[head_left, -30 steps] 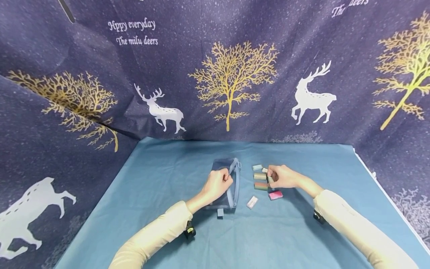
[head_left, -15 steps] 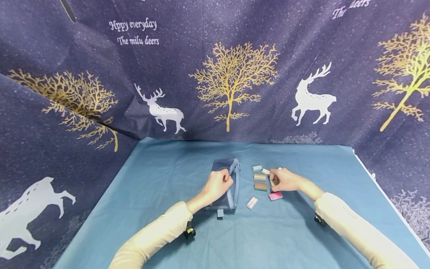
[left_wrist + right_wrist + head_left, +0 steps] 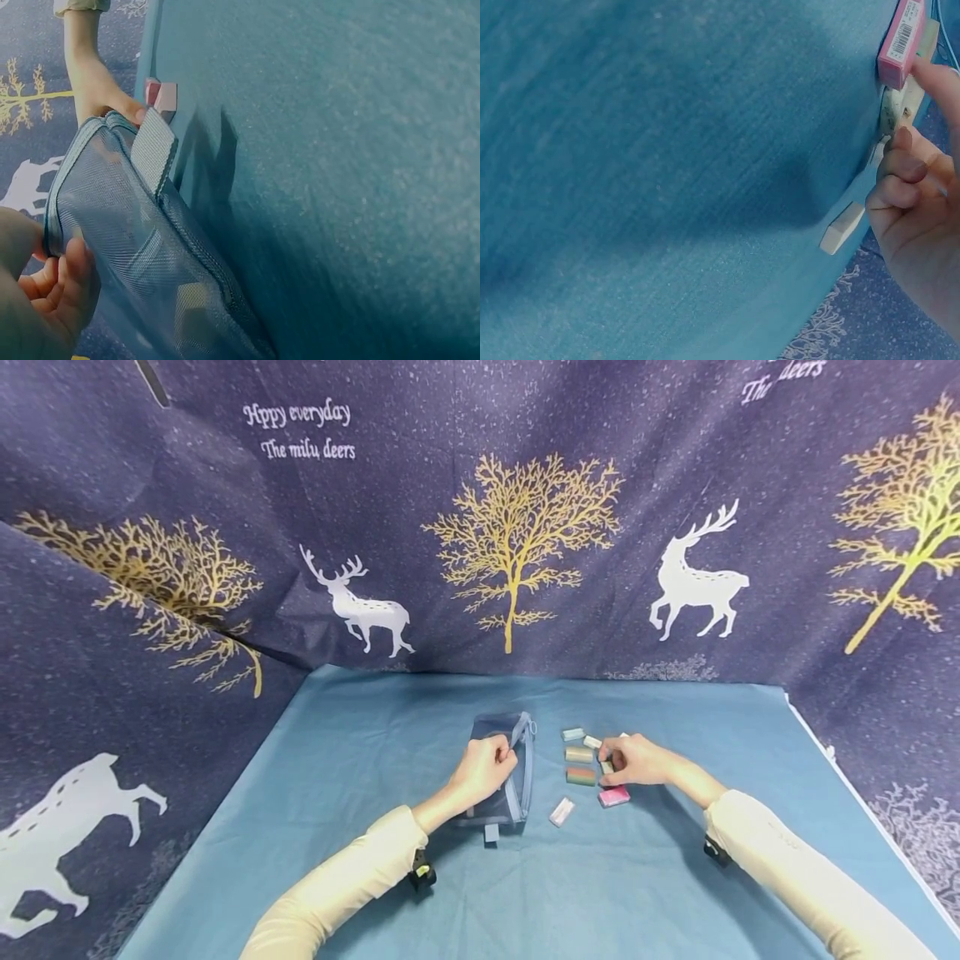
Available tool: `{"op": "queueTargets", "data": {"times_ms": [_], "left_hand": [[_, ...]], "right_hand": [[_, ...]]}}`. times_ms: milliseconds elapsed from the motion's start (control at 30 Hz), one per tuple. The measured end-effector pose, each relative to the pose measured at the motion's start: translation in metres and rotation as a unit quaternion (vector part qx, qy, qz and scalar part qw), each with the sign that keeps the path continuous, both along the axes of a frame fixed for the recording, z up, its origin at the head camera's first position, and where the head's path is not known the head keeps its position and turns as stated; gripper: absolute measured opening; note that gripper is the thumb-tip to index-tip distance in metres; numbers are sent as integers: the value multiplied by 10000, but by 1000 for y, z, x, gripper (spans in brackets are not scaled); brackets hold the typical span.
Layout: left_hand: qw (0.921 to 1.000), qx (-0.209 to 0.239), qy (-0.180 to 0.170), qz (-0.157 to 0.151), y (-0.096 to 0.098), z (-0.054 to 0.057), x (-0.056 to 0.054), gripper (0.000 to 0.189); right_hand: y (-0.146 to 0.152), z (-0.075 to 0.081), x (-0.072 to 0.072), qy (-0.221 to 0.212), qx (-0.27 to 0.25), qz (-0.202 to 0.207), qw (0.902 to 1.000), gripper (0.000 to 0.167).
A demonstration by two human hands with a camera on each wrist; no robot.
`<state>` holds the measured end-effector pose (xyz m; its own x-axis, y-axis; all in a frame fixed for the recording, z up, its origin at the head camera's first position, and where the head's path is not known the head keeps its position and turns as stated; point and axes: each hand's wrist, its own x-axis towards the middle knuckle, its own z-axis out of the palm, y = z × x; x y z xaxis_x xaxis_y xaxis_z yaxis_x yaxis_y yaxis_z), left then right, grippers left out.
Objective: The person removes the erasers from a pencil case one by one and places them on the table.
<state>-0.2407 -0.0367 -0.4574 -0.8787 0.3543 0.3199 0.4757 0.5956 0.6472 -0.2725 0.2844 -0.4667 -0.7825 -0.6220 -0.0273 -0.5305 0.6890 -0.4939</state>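
With thumb and fingers, my left hand (image 3: 486, 770) pinches the edge of a blue mesh zipper pouch (image 3: 105, 195). The pouch's zipped mouth is spread apart, and a pale block (image 3: 193, 307) shows through the mesh. On the right, my right hand (image 3: 637, 760) holds a small pale green eraser (image 3: 607, 767) between thumb and fingers, low at the cloth. Close beside those fingers lies a pink eraser (image 3: 901, 45) with a barcode label. To their left are a tan eraser (image 3: 579, 755) and an orange-and-green one (image 3: 581, 776).
A light blue eraser (image 3: 573, 735) and a small cream one (image 3: 592, 742) lie farther back. Nearer the front is a whitish eraser (image 3: 561, 812). Another white eraser (image 3: 843, 227) rests past the right hand. Blue cloth (image 3: 600, 885) covers the table; a printed curtain (image 3: 465, 527) hangs behind.
My right hand has shifted slightly right with the pale green eraser, away from the tan and orange-and-green ones, then stays there. My left hand keeps its grip on the pouch.
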Motion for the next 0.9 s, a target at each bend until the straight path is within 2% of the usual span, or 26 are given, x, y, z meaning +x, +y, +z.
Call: {"op": "queueTargets", "data": {"times_ms": [100,300,433,533,667,900], "left_hand": [[10000,1,-16,60,-1,1,0,29],[9999,29,-58,148,-1,-2,0,29],[9998,-3,-164,144,-1,-2,0,29],[9998,-25,-183,123,0,0,0,29],[9998,-51,-147,117,0,2,0,30],[9995,-29,-317,88,-1,2,0,30]], "right_hand": [[-1,-1,-1,242,-50,6,9997,22],[-8,-4,-4,1115,-230,-188,9933,3],[-15,-3,-4,1494,-395,-261,9876,14],[-21,-1,-4,1582,-486,-274,9858,16],[-31,2,-3,1480,-485,-238,9875,16],[-51,7,4,1531,-413,102,9873,14]]}}
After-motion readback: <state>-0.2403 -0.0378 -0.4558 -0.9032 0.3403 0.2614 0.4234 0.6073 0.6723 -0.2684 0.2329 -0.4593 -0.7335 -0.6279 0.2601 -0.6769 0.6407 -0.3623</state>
